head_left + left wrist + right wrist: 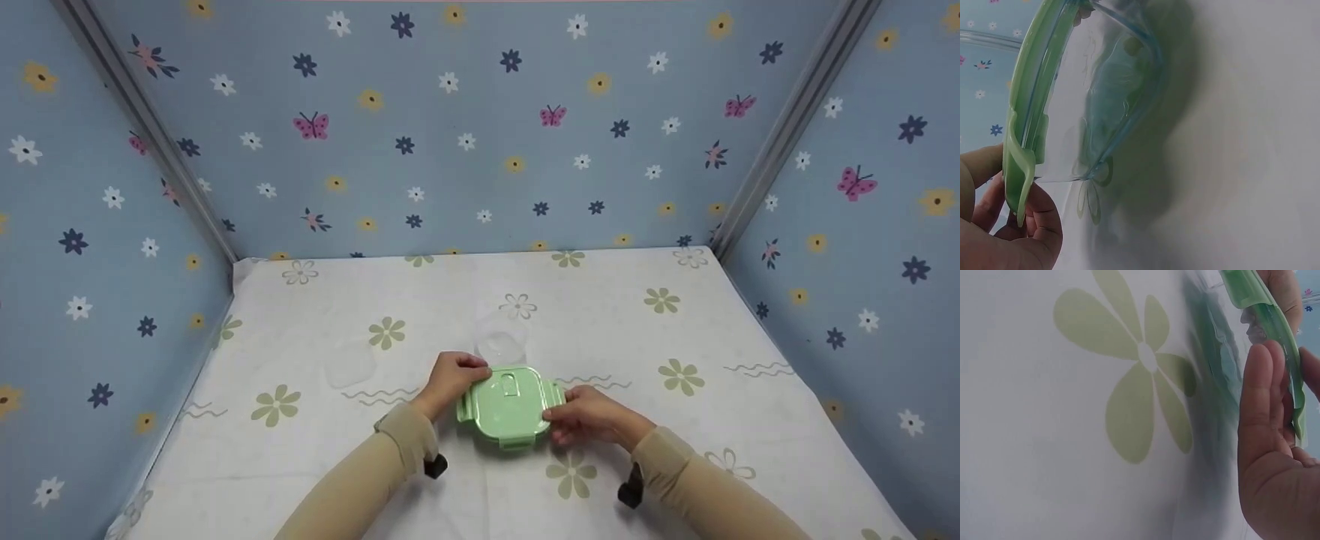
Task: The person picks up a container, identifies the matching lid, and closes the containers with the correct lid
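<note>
A food container with a light green lid (512,405) and a clear body (1112,95) is between both hands, close over the table. Latch flaps show at the lid's sides and front. At the lid's far left corner, my left hand (454,377) pinches the rim; in the left wrist view its curled fingers (1044,219) lie beside a green flap (1021,169). My right hand (589,416) grips the right side, thumb on top of the lid. Its other fingers (1258,382) reach along the clear wall in the right wrist view.
Just behind the container lies a clear round piece (500,346). Another clear, flat piece (350,365) lies to the left on the white flowered tablecloth (300,465). Blue flowered panels (480,172) enclose the back and both sides.
</note>
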`<state>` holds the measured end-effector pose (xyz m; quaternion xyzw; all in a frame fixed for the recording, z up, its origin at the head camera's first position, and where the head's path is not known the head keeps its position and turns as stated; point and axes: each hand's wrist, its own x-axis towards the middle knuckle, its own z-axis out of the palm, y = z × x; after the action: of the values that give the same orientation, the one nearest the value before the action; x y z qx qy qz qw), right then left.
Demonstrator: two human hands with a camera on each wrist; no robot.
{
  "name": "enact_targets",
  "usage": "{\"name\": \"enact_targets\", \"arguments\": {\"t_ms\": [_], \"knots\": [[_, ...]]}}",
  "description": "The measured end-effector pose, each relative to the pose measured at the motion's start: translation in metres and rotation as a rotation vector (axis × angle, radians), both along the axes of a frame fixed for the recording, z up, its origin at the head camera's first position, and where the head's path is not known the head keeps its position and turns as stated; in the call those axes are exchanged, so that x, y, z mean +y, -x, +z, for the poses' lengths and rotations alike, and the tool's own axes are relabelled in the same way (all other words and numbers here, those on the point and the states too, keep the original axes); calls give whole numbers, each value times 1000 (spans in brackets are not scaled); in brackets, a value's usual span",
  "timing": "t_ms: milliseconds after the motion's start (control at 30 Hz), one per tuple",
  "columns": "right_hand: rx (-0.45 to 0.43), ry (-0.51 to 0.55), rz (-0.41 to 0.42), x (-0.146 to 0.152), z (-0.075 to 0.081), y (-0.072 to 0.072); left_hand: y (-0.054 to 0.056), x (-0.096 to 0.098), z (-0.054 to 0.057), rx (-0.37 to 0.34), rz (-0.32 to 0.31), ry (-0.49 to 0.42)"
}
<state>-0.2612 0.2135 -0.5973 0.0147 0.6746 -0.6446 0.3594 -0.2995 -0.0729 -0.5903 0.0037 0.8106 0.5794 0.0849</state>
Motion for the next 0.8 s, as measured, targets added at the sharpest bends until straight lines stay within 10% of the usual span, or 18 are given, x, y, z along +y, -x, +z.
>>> {"name": "enact_targets", "arguments": {"t_ms": [800], "knots": [[131, -167, -199, -13, 20, 28, -17, -28, 5, -143, 23, -86]]}}
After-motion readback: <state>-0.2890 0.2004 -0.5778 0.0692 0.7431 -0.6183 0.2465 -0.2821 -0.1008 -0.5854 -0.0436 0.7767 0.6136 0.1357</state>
